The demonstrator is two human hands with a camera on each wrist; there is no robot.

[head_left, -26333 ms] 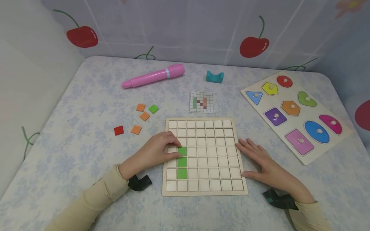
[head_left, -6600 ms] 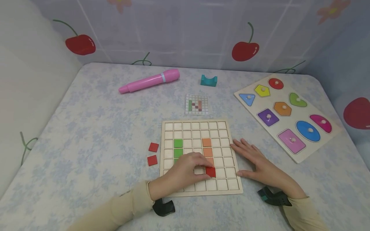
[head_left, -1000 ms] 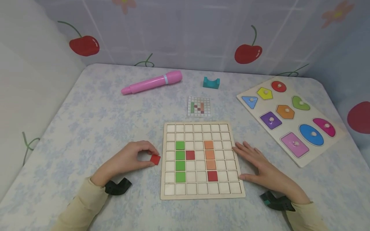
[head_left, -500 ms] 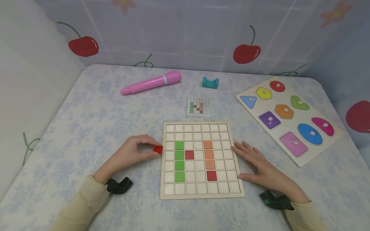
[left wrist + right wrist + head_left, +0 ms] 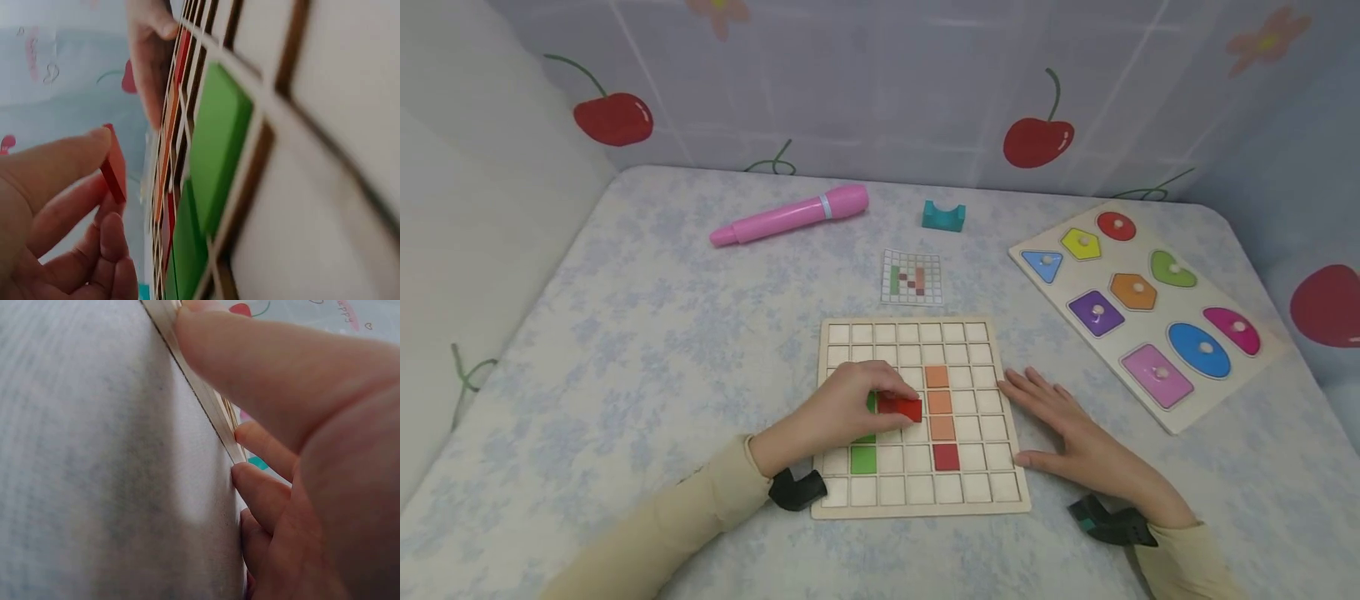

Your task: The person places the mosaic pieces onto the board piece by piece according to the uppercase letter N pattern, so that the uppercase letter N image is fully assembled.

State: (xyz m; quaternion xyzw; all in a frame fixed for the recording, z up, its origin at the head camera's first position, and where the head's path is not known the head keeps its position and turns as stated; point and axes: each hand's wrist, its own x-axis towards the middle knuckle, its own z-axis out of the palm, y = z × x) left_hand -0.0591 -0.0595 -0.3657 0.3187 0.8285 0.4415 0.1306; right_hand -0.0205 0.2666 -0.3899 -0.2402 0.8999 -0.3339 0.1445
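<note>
Over the wooden grid board, my left hand pinches a red square tile between thumb and fingers. The left wrist view shows this tile tilted and held apart from the board. A column of green tiles lies in the grid, partly covered by the left hand. Beside it is another red tile, mostly hidden in the head view. Further right, orange tiles form a column with a red tile below. My right hand touches the board's right edge, fingers extended.
Behind the board lies a printed grid card with coloured squares. A pink pen-shaped object and a teal notched block sit further back. A knobbed shape puzzle stands at the right.
In the last second the left hand has carried the red tile rightward from beside the board to over it. Since the oldest frame, orange and red tiles have come onto the grid. Right hand unmoved.
</note>
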